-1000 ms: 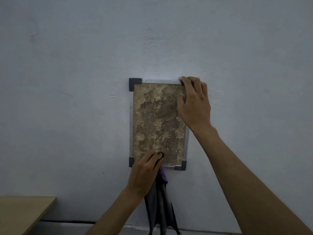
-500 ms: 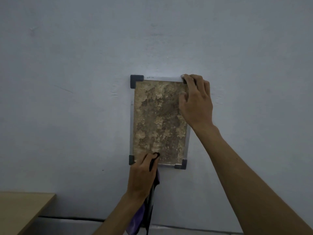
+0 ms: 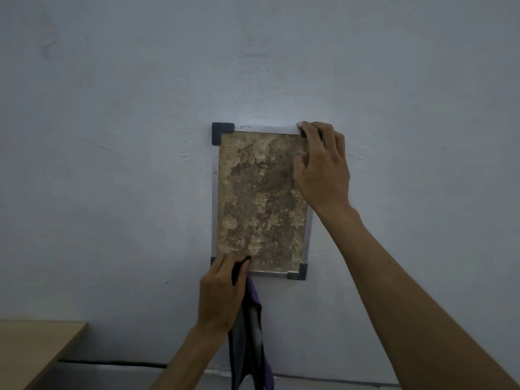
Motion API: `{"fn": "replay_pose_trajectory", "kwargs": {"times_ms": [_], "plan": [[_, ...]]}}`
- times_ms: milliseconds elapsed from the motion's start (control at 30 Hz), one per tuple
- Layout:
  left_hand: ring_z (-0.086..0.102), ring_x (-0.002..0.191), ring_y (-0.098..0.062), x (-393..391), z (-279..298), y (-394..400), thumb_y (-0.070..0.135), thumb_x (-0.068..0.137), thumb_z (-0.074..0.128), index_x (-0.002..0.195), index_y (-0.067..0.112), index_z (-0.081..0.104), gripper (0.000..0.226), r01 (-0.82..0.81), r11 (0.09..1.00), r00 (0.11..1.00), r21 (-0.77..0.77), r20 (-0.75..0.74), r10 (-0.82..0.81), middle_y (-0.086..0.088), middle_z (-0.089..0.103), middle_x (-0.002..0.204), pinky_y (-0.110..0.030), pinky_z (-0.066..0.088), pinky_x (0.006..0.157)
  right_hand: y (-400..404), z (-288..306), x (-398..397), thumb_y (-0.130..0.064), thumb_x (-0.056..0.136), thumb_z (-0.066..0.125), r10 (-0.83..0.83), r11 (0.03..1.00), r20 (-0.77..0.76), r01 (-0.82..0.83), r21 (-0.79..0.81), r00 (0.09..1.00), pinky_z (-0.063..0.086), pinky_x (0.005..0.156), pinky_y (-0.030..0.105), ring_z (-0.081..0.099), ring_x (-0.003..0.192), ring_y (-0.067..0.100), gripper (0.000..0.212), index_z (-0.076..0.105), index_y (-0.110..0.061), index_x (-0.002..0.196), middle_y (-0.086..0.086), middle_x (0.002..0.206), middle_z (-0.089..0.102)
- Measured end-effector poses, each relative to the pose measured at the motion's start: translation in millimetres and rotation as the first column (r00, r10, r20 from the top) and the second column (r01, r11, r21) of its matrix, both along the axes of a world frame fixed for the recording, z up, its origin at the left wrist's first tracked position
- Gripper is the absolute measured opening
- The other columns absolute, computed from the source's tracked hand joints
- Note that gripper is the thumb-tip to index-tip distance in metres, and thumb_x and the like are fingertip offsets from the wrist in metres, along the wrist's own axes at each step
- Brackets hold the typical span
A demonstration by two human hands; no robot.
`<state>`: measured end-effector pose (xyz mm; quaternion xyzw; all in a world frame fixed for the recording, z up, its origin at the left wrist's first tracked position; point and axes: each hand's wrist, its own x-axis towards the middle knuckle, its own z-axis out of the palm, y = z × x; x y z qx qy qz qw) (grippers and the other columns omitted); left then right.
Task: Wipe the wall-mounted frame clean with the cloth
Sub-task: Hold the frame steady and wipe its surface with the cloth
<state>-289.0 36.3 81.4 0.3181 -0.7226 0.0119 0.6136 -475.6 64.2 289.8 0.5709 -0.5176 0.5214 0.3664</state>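
Note:
A wall-mounted frame (image 3: pixel 260 201) hangs at the centre, with a silver rim, dark grey corner caps and a mottled brown panel. My left hand (image 3: pixel 222 294) grips a dark cloth (image 3: pixel 249 336) with a purple edge and presses it against the frame's lower-left corner. Most of the cloth hangs down below the hand. My right hand (image 3: pixel 320 167) holds the frame's upper-right corner, fingers curled over the top edge and thumb on the panel.
The pale grey wall (image 3: pixel 112 136) fills the view around the frame. A wooden tabletop (image 3: pixel 33 350) juts in at the lower left. A dark line runs along the wall's base.
My left hand with the cloth has slid left along the frame's bottom edge, toward the lower-left corner. My right hand has stayed on the upper-right corner.

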Motion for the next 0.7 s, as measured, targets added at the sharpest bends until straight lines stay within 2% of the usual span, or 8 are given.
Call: {"fn": "replay_pose_trajectory", "kwargs": {"times_ms": [67, 167, 267, 333, 433, 500, 600, 700], "plan": [[0.061, 0.077, -0.010, 9, 9, -1, 0.007, 0.088, 0.074, 0.098, 0.008, 0.072, 0.010, -0.078, 0.997, 0.988, 0.018, -0.136, 0.080, 0.000, 0.067, 0.091, -0.012, 0.047, 0.074, 0, 0, 0, -0.012, 0.089, 0.054, 0.002, 1.000, -0.002, -0.002, -0.003, 1.000, 0.056, 0.089, 0.040, 0.043, 0.128, 0.023, 0.051, 0.055, -0.014, 0.140, 0.003, 0.136, 0.052], [0.061, 0.073, -0.014, 16, 10, -7, 0.006, 0.090, 0.072, 0.095, 0.006, 0.071, 0.005, -0.150, 0.987, 0.958, 0.050, -0.239, 0.158, -0.002, 0.066, 0.087, -0.021, 0.048, 0.069, 0, -1, 0, -0.012, 0.089, 0.054, 0.005, 1.000, 0.001, -0.005, -0.007, 1.000, 0.056, 0.088, 0.040, 0.042, 0.128, 0.023, 0.050, 0.055, -0.014, 0.139, 0.003, 0.136, 0.052], [0.060, 0.075, -0.012, 9, -6, -3, 0.008, 0.092, 0.069, 0.099, 0.006, 0.070, 0.007, -0.098, 0.994, 0.985, 0.047, -0.138, 0.103, -0.002, 0.065, 0.090, -0.026, 0.052, 0.068, -2, -1, 1, -0.011, 0.089, 0.054, 0.002, 1.000, 0.009, -0.002, -0.008, 1.000, 0.056, 0.089, 0.040, 0.042, 0.128, 0.022, 0.051, 0.055, -0.015, 0.140, 0.002, 0.137, 0.052], [0.060, 0.075, -0.011, 11, -9, -2, 0.007, 0.092, 0.069, 0.100, 0.007, 0.070, 0.008, -0.067, 0.998, 0.996, 0.022, -0.060, 0.068, -0.001, 0.064, 0.090, -0.024, 0.051, 0.068, -2, -1, 1, -0.011, 0.089, 0.053, 0.006, 1.000, 0.016, -0.006, -0.008, 1.000, 0.055, 0.090, 0.040, 0.042, 0.129, 0.022, 0.051, 0.054, -0.015, 0.140, 0.002, 0.137, 0.052], [0.059, 0.073, -0.012, 24, 4, -5, 0.008, 0.092, 0.070, 0.095, 0.007, 0.069, 0.004, -0.120, 0.990, 0.971, 0.072, -0.198, 0.132, 0.000, 0.064, 0.087, -0.016, 0.046, 0.069, 0, 0, 1, -0.011, 0.089, 0.054, 0.005, 1.000, 0.008, -0.005, -0.005, 1.000, 0.056, 0.089, 0.039, 0.043, 0.129, 0.023, 0.051, 0.054, -0.015, 0.140, 0.002, 0.137, 0.052], [0.058, 0.071, -0.013, 26, 8, -5, 0.008, 0.092, 0.069, 0.092, 0.007, 0.067, 0.003, -0.156, 0.982, 0.947, 0.103, -0.268, 0.178, 0.000, 0.062, 0.085, -0.015, 0.044, 0.067, 0, 0, 1, -0.010, 0.089, 0.054, 0.001, 1.000, 0.011, -0.002, 0.003, 1.000, 0.055, 0.089, 0.038, 0.042, 0.128, 0.022, 0.052, 0.054, -0.015, 0.140, 0.002, 0.137, 0.051], [0.057, 0.072, -0.012, 10, -3, -1, 0.008, 0.093, 0.068, 0.093, 0.007, 0.065, 0.003, -0.140, 0.984, 0.967, 0.112, -0.197, 0.160, 0.000, 0.061, 0.086, -0.017, 0.044, 0.067, 0, -1, 2, -0.009, 0.089, 0.054, 0.003, 1.000, 0.014, -0.003, 0.004, 1.000, 0.055, 0.088, 0.037, 0.042, 0.129, 0.022, 0.052, 0.054, -0.015, 0.140, 0.002, 0.137, 0.051], [0.056, 0.073, -0.011, 2, -11, 2, 0.008, 0.093, 0.067, 0.093, 0.008, 0.063, 0.004, -0.102, 0.987, 0.976, 0.120, -0.178, 0.123, 0.001, 0.060, 0.087, -0.013, 0.042, 0.070, 1, 0, 2, -0.009, 0.089, 0.054, 0.005, 1.000, 0.012, -0.006, 0.012, 1.000, 0.056, 0.088, 0.038, 0.042, 0.130, 0.023, 0.052, 0.054, -0.015, 0.140, 0.002, 0.138, 0.051]]}}
